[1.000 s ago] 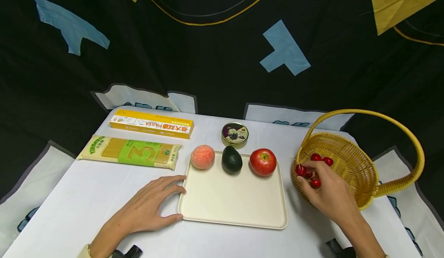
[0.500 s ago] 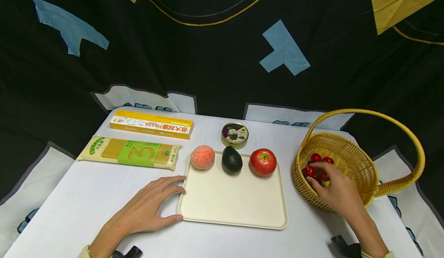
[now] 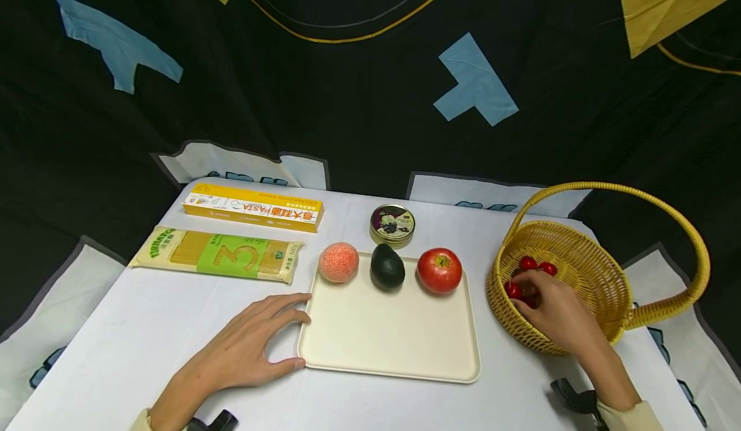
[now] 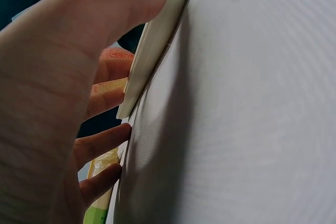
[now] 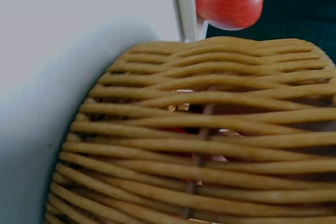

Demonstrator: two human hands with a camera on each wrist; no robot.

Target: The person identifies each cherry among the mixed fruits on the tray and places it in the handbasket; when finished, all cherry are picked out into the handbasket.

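Observation:
My right hand (image 3: 552, 309) reaches over the near left rim of a yellow wicker basket (image 3: 604, 270). Its thumb and fingertips close around a red cherry (image 3: 512, 289), low inside the basket. Further cherries (image 3: 537, 265) lie just beyond the fingers; others are partly hidden by the hand. In the right wrist view, the basket's weave (image 5: 194, 129) covers most of the hand. My left hand (image 3: 249, 344) touches the left edge of a cream tray (image 3: 393, 341), fingers spread. From the left wrist view, the thumb (image 4: 136, 6) rests against the tray rim (image 4: 157, 30).
A peach (image 3: 338, 262), an avocado (image 3: 386, 267) and an apple (image 3: 439, 271) line the tray's far edge. Behind stands a round tin (image 3: 392, 225). A pasta box (image 3: 253, 207) and a spaghetti packet (image 3: 217, 253) lie at the left. The basket's tall handle (image 3: 625, 192) arches over it.
From the basket's left rim, my right hand has moved right and down into the basket with the cherry at its fingertips. The left hand and tray have stayed put.

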